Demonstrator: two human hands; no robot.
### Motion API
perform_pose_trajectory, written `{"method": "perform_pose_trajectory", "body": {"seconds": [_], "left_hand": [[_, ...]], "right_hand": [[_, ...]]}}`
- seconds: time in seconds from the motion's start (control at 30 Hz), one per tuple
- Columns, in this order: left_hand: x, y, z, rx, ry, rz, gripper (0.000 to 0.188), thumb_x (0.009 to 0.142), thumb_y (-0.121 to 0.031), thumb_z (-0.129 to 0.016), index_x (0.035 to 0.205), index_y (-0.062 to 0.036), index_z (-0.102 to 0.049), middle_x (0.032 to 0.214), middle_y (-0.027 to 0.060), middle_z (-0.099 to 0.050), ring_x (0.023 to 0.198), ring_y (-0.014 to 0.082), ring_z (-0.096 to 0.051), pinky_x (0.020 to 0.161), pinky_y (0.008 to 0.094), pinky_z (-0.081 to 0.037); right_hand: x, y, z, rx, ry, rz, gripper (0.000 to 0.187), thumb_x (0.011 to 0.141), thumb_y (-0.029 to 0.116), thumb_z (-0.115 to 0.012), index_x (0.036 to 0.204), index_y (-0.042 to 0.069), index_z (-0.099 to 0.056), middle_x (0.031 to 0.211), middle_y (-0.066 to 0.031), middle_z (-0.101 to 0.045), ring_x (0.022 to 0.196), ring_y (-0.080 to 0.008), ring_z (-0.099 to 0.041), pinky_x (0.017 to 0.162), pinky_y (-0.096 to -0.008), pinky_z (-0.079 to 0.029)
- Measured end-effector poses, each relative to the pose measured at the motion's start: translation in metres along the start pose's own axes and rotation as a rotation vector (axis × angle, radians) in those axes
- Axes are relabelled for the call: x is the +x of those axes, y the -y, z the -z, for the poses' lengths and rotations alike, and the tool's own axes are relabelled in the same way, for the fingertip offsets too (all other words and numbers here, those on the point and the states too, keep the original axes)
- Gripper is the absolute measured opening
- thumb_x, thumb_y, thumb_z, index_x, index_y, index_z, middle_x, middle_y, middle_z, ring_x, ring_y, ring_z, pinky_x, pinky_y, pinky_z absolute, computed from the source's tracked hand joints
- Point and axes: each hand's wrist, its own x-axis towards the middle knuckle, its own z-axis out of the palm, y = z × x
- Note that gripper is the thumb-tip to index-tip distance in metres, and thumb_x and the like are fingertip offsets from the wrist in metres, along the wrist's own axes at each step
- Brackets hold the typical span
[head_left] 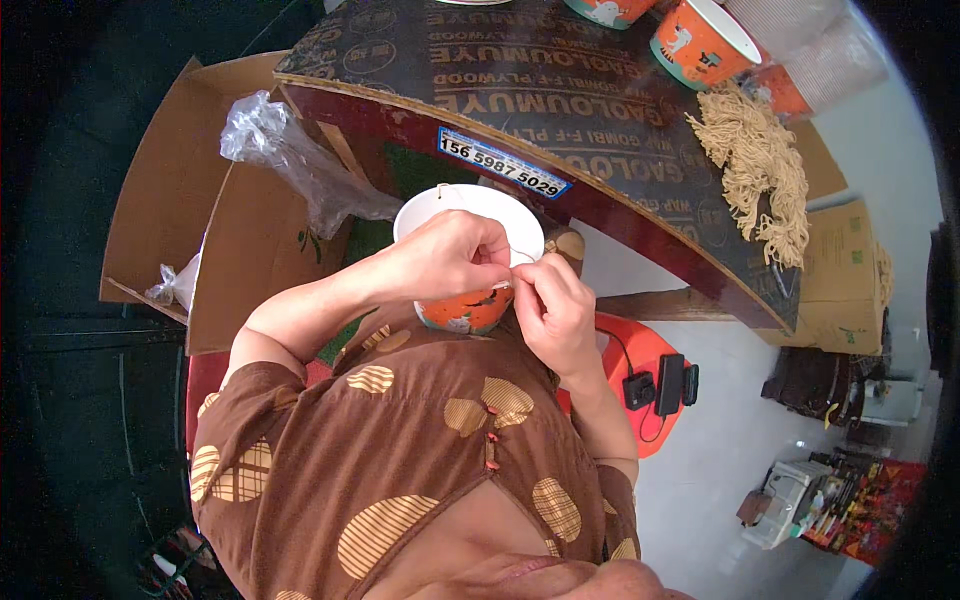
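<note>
An orange paper bucket with a white inside and small printed figures sits in my lap, its mouth facing up. My left hand is bent over its near rim, thumb and fingers pinched together. Close beside it, my right hand pinches at the right side of the rim. Between the fingertips runs a thin cord, partly hidden by the fingers. On the far rim a small knotted bit of cord shows. The bucket's near side is partly covered by my left hand.
A dark plywood table spans the front. On it lie a bundle of beige cords, more orange buckets and a clear-wrapped stack. Left stands an open cardboard box with a plastic bag. Black adapters rest on a red stool.
</note>
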Motion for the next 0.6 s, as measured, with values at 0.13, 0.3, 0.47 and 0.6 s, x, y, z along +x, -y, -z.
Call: {"method": "perform_pose_trajectory", "body": {"seconds": [0.13,0.3,0.47,0.6], "left_hand": [[0.0015,-0.0002,-0.0010,-0.020,0.002,0.007,0.011,0.079,-0.007,-0.068,0.083,0.0027,-0.067,0.074,0.0132,-0.069,0.071,0.0177,-0.066,0.064,0.0327,-0.051],[0.0034,0.0028,-0.0027,-0.043,0.017,-0.026,0.011,0.081,-0.006,-0.066,0.087,0.0034,-0.067,0.076,0.0136,-0.069,0.072,0.0177,-0.067,0.065,0.0326,-0.051],[0.0032,0.0036,-0.0061,-0.011,-0.016,-0.052,0.010,0.082,-0.004,-0.065,0.088,0.0036,-0.067,0.076,0.0153,-0.069,0.072,0.0215,-0.067,0.066,0.0341,-0.052],[0.0030,-0.0020,-0.0090,-0.031,-0.102,-0.089,0.007,0.083,-0.003,-0.064,0.086,0.0033,-0.065,0.077,0.0166,-0.068,0.074,0.0276,-0.068,0.066,0.0366,-0.052]], "right_hand": [[-0.0016,0.0027,0.0005,0.035,0.000,-0.014,0.012,0.077,-0.005,-0.067,0.085,0.001,-0.062,0.077,-0.0112,-0.057,0.064,-0.0287,-0.061,0.057,-0.0380,-0.049],[-0.0036,0.0016,-0.0006,0.137,-0.004,-0.131,0.010,0.078,-0.005,-0.067,0.086,0.000,-0.064,0.077,-0.0114,-0.058,0.063,-0.0243,-0.061,0.056,-0.0346,-0.048],[-0.0070,-0.0002,-0.0015,0.269,-0.026,-0.261,0.004,0.084,-0.003,-0.065,0.088,-0.002,-0.065,0.078,-0.0083,-0.059,0.062,-0.0149,-0.057,0.056,-0.0280,-0.044],[-0.0084,-0.0035,-0.0022,0.402,-0.022,-0.343,0.003,0.088,-0.001,-0.063,0.088,-0.003,-0.065,0.078,-0.0069,-0.060,0.065,-0.0109,-0.055,0.058,-0.0257,-0.043]]}}
